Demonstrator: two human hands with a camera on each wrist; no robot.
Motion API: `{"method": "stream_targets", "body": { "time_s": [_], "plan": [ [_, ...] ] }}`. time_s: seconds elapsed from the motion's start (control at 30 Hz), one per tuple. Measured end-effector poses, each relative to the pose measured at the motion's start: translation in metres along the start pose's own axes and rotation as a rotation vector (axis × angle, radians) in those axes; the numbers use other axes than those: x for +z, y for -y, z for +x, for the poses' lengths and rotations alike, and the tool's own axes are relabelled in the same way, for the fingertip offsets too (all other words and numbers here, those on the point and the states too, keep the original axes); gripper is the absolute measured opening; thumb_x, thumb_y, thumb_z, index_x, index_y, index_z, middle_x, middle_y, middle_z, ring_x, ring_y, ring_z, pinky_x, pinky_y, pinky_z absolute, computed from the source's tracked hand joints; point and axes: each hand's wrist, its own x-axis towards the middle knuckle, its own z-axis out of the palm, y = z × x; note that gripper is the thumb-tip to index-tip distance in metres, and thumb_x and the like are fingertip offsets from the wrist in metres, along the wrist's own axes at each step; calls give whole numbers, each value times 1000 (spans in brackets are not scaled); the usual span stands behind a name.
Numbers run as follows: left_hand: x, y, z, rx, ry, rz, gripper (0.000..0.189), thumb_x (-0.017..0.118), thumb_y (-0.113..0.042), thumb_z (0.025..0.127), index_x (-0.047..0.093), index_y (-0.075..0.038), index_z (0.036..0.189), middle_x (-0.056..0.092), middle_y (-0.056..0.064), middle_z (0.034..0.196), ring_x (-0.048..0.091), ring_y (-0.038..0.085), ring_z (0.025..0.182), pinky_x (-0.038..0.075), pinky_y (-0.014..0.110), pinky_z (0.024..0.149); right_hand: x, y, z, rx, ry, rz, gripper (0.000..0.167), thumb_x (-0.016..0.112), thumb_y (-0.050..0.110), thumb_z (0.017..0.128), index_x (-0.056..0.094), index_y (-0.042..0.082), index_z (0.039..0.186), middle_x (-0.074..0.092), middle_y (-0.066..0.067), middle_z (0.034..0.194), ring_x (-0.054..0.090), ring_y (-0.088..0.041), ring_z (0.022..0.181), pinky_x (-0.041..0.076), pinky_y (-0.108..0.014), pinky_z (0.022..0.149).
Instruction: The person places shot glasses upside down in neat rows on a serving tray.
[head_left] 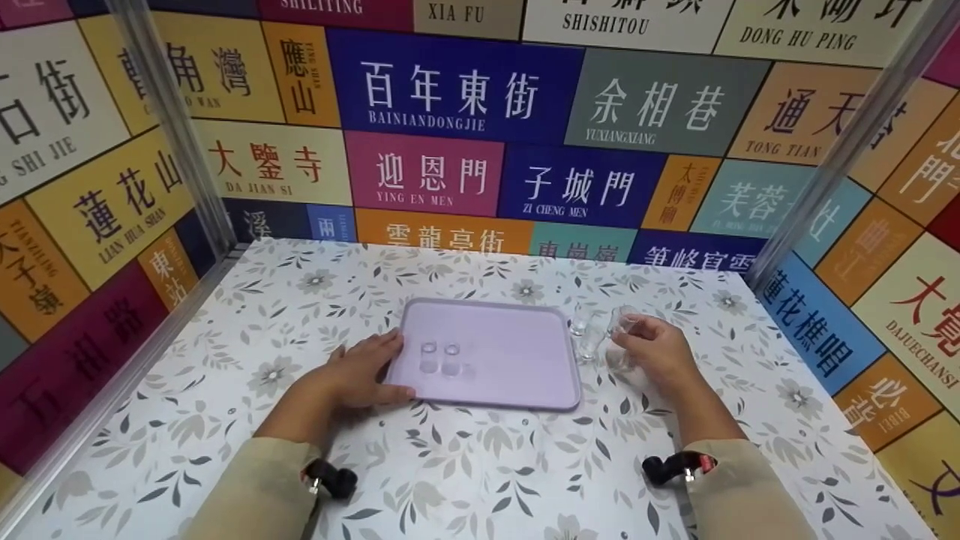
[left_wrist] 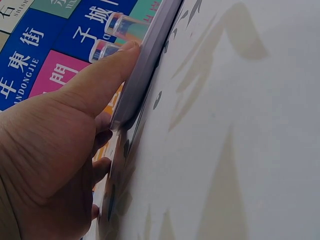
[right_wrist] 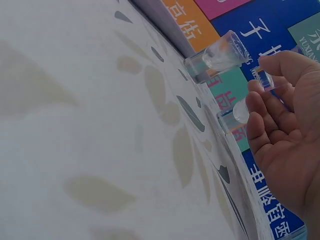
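A lilac rectangular tray [head_left: 510, 352] lies on the table in the head view. Two small clear glasses [head_left: 451, 360] stand side by side on its left part. My left hand [head_left: 366, 371] rests at the tray's near left corner, its fingers along the left edge. In the left wrist view the straight thumb [left_wrist: 107, 75] lies on the rim. Off the tray's right side, my right hand [head_left: 660, 351] pinches a small clear glass [right_wrist: 265, 80] between thumb and fingers. Close by, other clear glasses [right_wrist: 217, 57] stand on the table; their transparency blurs their outlines in the head view.
The table [head_left: 465, 472] wears a white cover with grey leaves and flowers. Behind it and at both sides rise panels [head_left: 457, 82] of coloured signs with Chinese lettering. Clear upright corner strips [head_left: 176, 135] border the back panel.
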Motion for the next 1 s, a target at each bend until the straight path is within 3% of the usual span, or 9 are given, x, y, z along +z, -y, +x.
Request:
{"method": "stream_targets", "body": {
  "time_s": [0.17,0.3,0.43,0.8,1.0],
  "plan": [
    [1,-2,2,-2,3,-8,115,72,-78,85,17,-27,173,9,-6,183,7,33,171,-1,74,132,-2,6,-3,-46,-31,-25,65,84,50,91,68,13,142,70,10,120,64,-4,112,58,-18,92],
    [1,-2,2,-4,4,-13,115,73,-77,86,17,-27,173,9,-6,183,7,33,171,-3,74,132,3,13,-6,-89,-64,27,61,85,45,92,71,9,139,72,13,108,65,-4,105,58,-15,88],
    [2,0,2,-8,3,-10,116,73,-77,86,17,-26,173,9,-5,183,7,33,171,-3,74,132,13,24,-7,-114,-90,54,58,84,45,93,73,8,135,73,14,99,68,-5,97,60,-19,85],
    [2,1,1,-4,-8,-5,116,72,-78,86,18,-24,173,10,-2,183,8,36,170,-2,75,132,55,55,-10,-237,-88,136,51,80,44,97,74,9,133,74,8,101,67,-11,93,61,-23,84],
    [2,2,0,7,-10,-6,116,72,-79,85,19,-24,173,10,-2,183,9,36,170,-2,75,131,90,70,-10,-234,-41,169,48,80,38,98,73,9,136,74,4,108,68,-12,99,60,-20,83]
  ]
}}
